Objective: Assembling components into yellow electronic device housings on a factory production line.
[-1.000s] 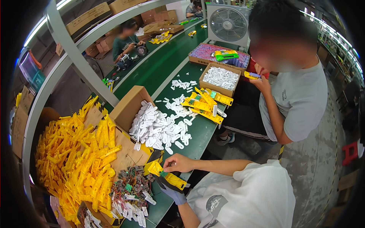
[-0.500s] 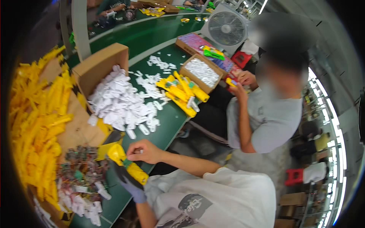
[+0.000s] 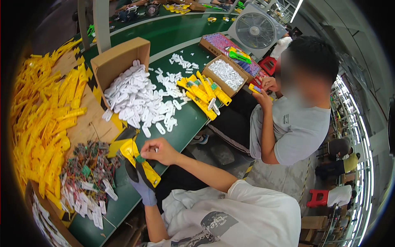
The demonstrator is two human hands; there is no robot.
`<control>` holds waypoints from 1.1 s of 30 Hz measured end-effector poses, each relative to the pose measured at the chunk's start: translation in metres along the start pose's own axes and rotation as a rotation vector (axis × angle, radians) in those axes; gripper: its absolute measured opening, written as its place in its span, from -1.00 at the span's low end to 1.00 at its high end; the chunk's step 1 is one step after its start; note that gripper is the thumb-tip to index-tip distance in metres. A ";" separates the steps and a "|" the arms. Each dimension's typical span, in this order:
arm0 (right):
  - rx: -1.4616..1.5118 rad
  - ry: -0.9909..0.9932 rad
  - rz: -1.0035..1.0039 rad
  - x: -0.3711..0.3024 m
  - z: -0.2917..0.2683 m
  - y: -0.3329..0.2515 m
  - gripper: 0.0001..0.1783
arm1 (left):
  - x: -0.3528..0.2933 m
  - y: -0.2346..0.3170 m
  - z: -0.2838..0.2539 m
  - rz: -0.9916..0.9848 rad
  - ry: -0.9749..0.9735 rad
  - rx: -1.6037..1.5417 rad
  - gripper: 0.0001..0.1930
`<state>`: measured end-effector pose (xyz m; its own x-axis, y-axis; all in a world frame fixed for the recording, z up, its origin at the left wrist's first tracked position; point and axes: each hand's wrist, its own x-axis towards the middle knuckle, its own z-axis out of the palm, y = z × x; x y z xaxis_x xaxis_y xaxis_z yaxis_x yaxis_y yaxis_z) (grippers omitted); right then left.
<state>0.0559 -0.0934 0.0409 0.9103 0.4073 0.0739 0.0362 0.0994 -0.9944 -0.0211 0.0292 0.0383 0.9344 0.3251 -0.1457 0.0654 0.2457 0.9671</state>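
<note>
A yellow plastic shell (image 3: 150, 174) lies in my gloved left hand (image 3: 139, 178), the fingers wrapped round it from below. On the shell sits a small green circuit board (image 3: 140, 159) with a thin dark wire. My bare right hand (image 3: 161, 151) is pinched at the board's edge; what its fingertips hold is too small to make out. Beside my left hand lies a tangled heap of circuit boards with wires (image 3: 88, 160), white pieces (image 3: 94, 206) at its near end. Beyond my hands spreads a pile of white oval plastic pieces (image 3: 133, 96).
Yellow shells (image 3: 45, 131) are heaped at left on cardboard. An open cardboard box (image 3: 121, 53) stands behind the white pile. More yellow shells (image 3: 203, 92) and a box of small white parts (image 3: 226, 74) lie farther along. A co-worker (image 3: 288, 123) sits at right, holding a yellow piece.
My right hand has risen slightly, still at the circuit board. The yellow shell stays in my left hand. The whole view has shifted a little.
</note>
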 end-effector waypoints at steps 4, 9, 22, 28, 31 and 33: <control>0.031 -0.019 -0.012 0.003 -0.002 0.009 -0.90 | 0.005 -0.016 0.002 0.008 0.054 -0.113 -0.66; 0.016 0.023 -0.087 0.005 -0.005 0.019 -0.91 | 0.005 0.006 0.012 0.063 -0.008 -0.087 -0.82; 0.051 0.071 -0.050 0.000 -0.005 0.009 -0.92 | 0.014 -0.021 -0.009 -0.020 -0.232 -0.407 -0.62; 0.098 0.033 0.064 0.003 -0.011 0.013 -0.92 | 0.008 -0.004 -0.007 -0.110 -0.126 -0.385 -0.56; 0.156 0.022 0.068 0.001 -0.009 0.013 -0.93 | 0.008 -0.004 -0.006 -0.112 -0.103 -0.331 -0.57; 0.209 0.039 0.042 -0.001 -0.005 0.009 -0.93 | 0.005 0.000 -0.004 -0.094 -0.084 -0.367 -0.61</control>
<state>0.0580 -0.0976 0.0314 0.9246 0.3800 0.0252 -0.0851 0.2709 -0.9588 -0.0175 0.0343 0.0368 0.9566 0.2138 -0.1978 0.0363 0.5865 0.8092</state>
